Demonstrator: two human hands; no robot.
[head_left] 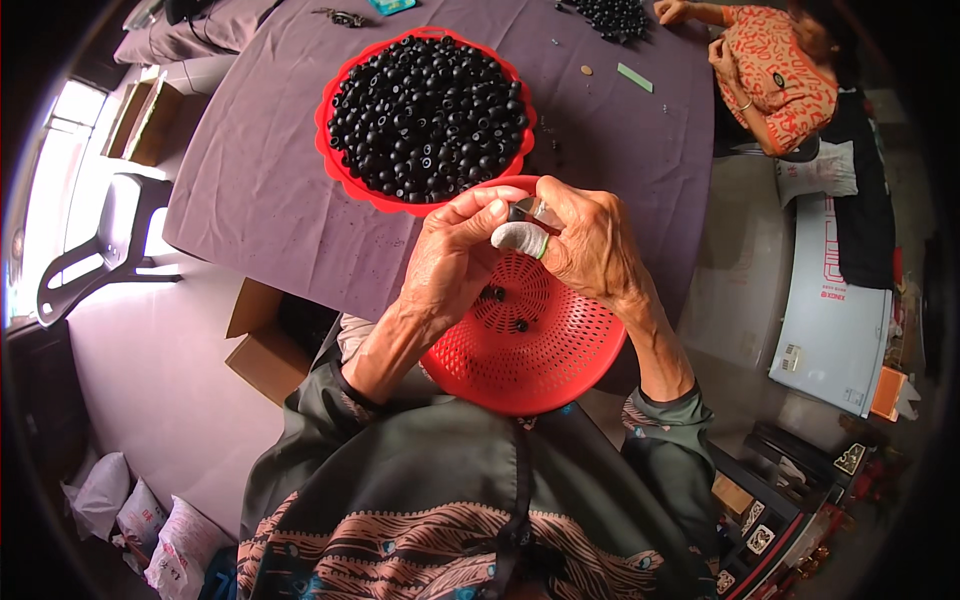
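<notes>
I see both hands, left hand [450,255] and right hand [590,245], pinching one small dark metal piece [525,212] together. They hover over the red perforated plastic colander [520,350] at the surface's near edge.

— What's over by the window?

— A grey plastic chair [110,235], and an open brown cardboard box [265,345] on the floor under the table's edge.

— And at the far end?

— Another person in an orange patterned top [780,75], with a small heap of black beads [610,15] on the purple tablecloth [250,170].

— Down in the corner?

— White filled sacks [150,530].
</notes>
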